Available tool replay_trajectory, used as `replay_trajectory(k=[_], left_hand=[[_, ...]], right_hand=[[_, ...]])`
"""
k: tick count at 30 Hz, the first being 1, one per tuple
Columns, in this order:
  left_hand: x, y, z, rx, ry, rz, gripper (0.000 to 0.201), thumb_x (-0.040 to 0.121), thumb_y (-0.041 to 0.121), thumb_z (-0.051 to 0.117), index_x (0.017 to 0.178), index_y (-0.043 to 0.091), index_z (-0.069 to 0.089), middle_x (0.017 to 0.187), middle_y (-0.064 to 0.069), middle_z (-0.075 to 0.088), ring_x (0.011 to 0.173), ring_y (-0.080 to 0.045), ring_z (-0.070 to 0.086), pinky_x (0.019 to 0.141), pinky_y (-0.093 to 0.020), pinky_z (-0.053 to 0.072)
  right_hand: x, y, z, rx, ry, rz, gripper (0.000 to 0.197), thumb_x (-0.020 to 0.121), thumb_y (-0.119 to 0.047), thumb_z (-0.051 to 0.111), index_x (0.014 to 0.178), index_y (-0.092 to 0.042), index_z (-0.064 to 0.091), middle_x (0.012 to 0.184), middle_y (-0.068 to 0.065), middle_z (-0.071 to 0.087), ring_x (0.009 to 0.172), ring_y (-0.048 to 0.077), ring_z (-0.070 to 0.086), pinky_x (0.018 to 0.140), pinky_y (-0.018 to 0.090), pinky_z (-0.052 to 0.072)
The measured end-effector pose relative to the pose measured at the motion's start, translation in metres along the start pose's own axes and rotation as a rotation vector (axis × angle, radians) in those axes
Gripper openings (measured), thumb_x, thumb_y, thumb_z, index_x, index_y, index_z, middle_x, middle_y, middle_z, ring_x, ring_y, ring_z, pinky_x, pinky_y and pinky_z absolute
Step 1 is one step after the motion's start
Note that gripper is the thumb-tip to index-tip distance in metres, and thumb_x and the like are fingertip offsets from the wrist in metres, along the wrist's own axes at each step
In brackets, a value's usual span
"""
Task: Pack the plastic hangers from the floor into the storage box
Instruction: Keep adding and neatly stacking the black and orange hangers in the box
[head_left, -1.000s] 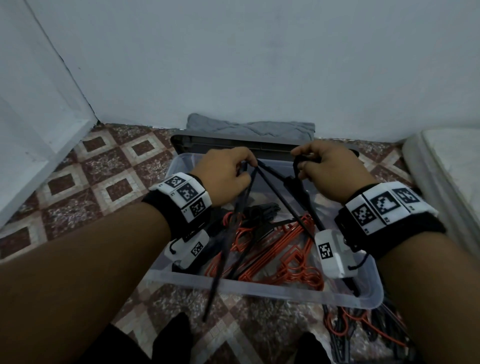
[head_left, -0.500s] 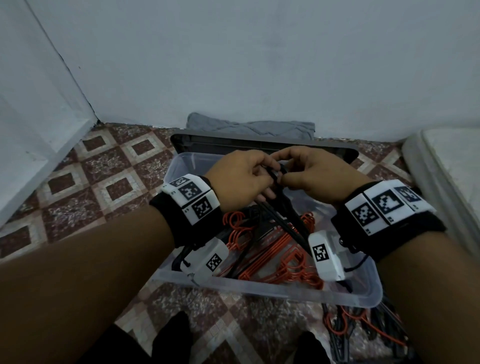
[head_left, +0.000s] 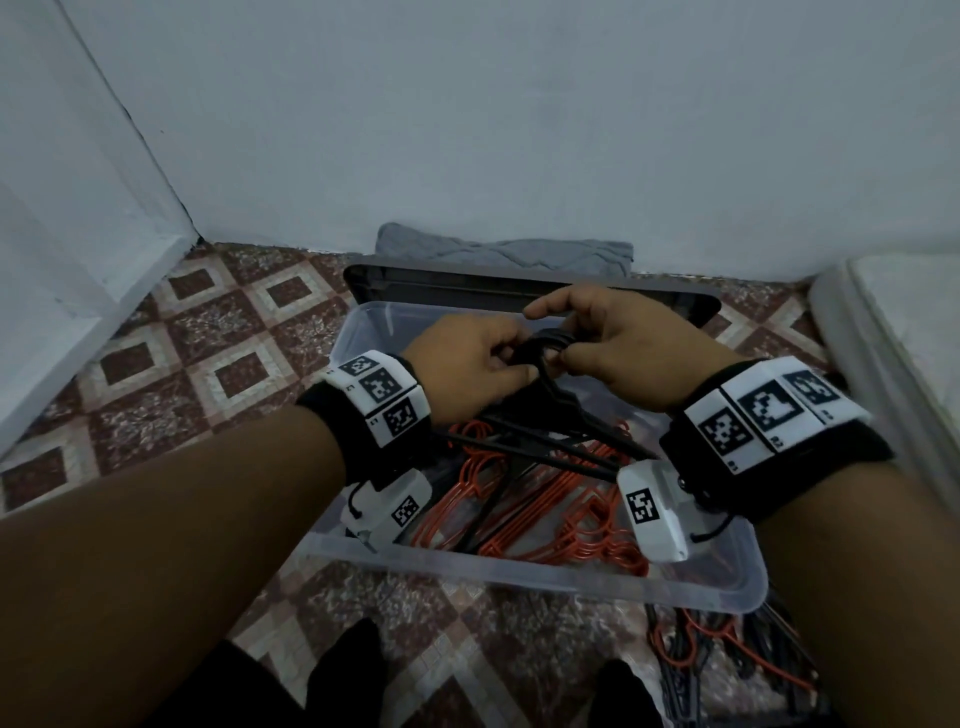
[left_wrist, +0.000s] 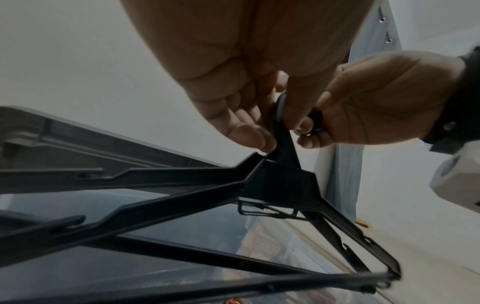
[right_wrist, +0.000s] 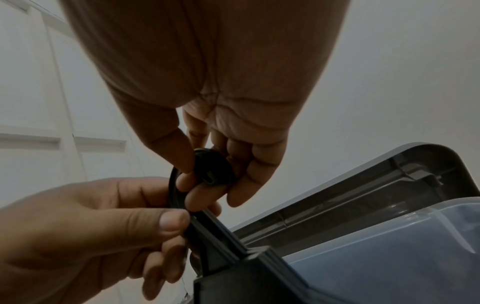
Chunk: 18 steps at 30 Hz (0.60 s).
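Head view is showing black hangers (head_left: 550, 415) held above the clear storage box (head_left: 545, 577), over orange hangers (head_left: 550, 509) lying inside. Left hand (head_left: 467, 369) and right hand (head_left: 628, 353) are both pinching the hooks.

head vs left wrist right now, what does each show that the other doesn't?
Head only: orange hangers in the clear storage box, more hangers on the floor, folded grey cloth.
Left wrist only: underside of the held black hangers, arms and bottom bars spreading out.
Both: left hand and right hand holding the black hangers' hooks above the box, grey lid behind.
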<state>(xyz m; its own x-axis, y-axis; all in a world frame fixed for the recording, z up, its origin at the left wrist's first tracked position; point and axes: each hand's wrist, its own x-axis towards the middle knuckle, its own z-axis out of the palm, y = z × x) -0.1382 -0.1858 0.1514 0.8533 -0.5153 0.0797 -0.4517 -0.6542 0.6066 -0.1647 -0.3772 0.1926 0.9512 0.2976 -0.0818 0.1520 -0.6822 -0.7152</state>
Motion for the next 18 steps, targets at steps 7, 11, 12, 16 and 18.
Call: replay_trajectory(k=[7,11,12,16,18], left_hand=[[0.004,0.001,0.005,-0.114,-0.099,-0.066,0.016,0.091,0.034,0.066,0.102,0.023,0.066,0.073,0.005,0.073,0.063,-0.001,0.067,0.062,-0.02,0.054],[0.004,-0.03,-0.003,0.164,-0.327,-0.17,0.031,0.092,0.046,0.059,0.083,0.018,0.069,0.069,0.004,0.072,0.058,-0.002,0.063,0.063,-0.021,0.05],[0.005,-0.038,-0.001,0.226,-0.415,-0.205,0.033,0.092,0.044,0.06,0.082,0.014,0.07,0.07,0.003,0.071,0.061,-0.006,0.063,0.065,-0.022,0.05],[0.021,-0.07,0.035,0.479,-0.622,-0.253,0.032,0.09,0.039,0.061,0.089,0.007,0.066,0.088,-0.006,0.067,0.081,-0.021,0.059,0.069,-0.026,0.042],[0.038,-0.082,0.06,0.589,-0.605,-0.202,0.033,0.09,0.038,0.059,0.084,0.006,0.063,0.095,-0.013,0.067,0.087,-0.029,0.061,0.068,-0.028,0.041]], right_hand=[[0.002,0.005,0.002,-0.202,0.003,0.053,0.034,0.088,-0.025,0.061,0.121,-0.035,0.056,0.09,-0.011,0.065,0.074,0.001,0.058,0.06,0.017,0.039],[0.001,0.017,-0.008,-0.232,0.069,0.127,0.03,0.089,-0.025,0.059,0.118,-0.03,0.06,0.089,-0.009,0.061,0.072,0.002,0.055,0.057,0.017,0.039],[0.001,0.02,-0.011,-0.228,0.092,0.137,0.029,0.089,-0.024,0.059,0.117,-0.03,0.061,0.088,-0.01,0.06,0.072,0.002,0.055,0.057,0.017,0.039],[0.005,0.027,-0.016,-0.214,0.183,0.147,0.025,0.09,-0.021,0.058,0.113,-0.027,0.063,0.1,-0.005,0.063,0.078,0.011,0.056,0.066,0.022,0.041],[0.008,0.029,-0.018,-0.193,0.267,0.135,0.023,0.09,-0.02,0.058,0.111,-0.026,0.064,0.109,-0.003,0.064,0.09,0.014,0.057,0.077,0.023,0.042]])
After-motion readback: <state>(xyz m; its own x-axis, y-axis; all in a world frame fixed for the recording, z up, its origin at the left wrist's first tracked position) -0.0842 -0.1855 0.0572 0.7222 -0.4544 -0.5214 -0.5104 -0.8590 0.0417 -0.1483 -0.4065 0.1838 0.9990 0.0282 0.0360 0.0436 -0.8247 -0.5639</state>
